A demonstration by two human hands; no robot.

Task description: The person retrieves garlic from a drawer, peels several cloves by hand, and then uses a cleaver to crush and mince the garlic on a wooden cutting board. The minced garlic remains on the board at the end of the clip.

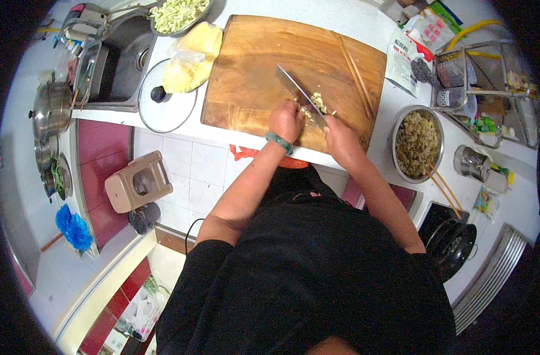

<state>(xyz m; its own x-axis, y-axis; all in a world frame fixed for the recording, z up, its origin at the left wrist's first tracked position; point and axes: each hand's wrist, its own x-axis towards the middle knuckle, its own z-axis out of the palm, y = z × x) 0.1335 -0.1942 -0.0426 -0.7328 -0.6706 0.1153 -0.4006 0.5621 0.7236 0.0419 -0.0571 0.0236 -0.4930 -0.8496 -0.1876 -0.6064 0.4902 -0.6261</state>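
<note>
My right hand (342, 139) is closed around the handle of a kitchen knife (301, 87), whose broad blade slants up and left over a wooden cutting board (252, 59). Small pale chopped pieces (318, 102) lie on the board on both sides of the blade. Beside the blade, on its left, my left hand (286, 121) has its fingers curled down at the board; whatever they hold is hidden. A green bangle (279, 142) circles my left wrist. Two long wooden chopsticks (354, 74) rest along the board's right side.
Right of the board stands a metal bowl (395, 155) of chopped food with chopsticks, near a black pan (453, 245). To the left lie a glass lid (178, 115) and yellow sheet-like item (190, 62), beside the sink (119, 65). Shredded vegetables (178, 15) fill a far bowl.
</note>
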